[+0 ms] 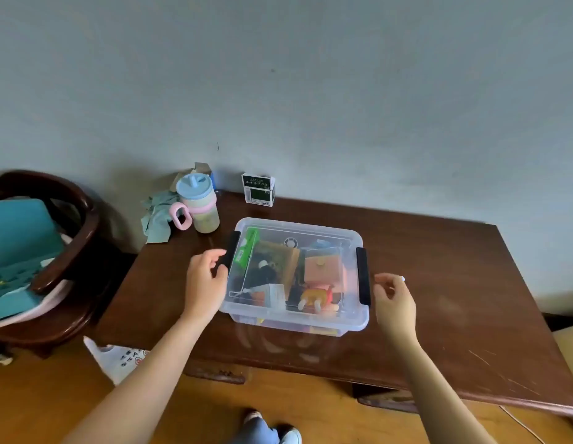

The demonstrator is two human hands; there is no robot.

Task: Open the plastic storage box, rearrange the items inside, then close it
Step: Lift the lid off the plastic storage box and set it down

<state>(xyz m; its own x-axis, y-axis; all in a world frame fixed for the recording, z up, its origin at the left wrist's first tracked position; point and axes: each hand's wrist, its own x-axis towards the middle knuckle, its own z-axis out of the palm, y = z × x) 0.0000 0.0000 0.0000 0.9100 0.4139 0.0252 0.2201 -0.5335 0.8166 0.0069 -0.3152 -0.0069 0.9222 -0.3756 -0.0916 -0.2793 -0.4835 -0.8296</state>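
Lidded storage box [296,277] mid-table [438,283], poised for unlatching. Left hand [205,283] touching black clip [231,253]; right hand [394,302] beside the other, both ungripped.

I see a dark brown wooden bench [438,283] set against the wall, its top scratched near the right front edge. A clear lidded box [298,318] sits near its middle. Along the back edge I see a lidded cup [200,205] with a pink handle, a crumpled teal cloth [157,219] beside it, and a small dark carton [258,189] standing upright.
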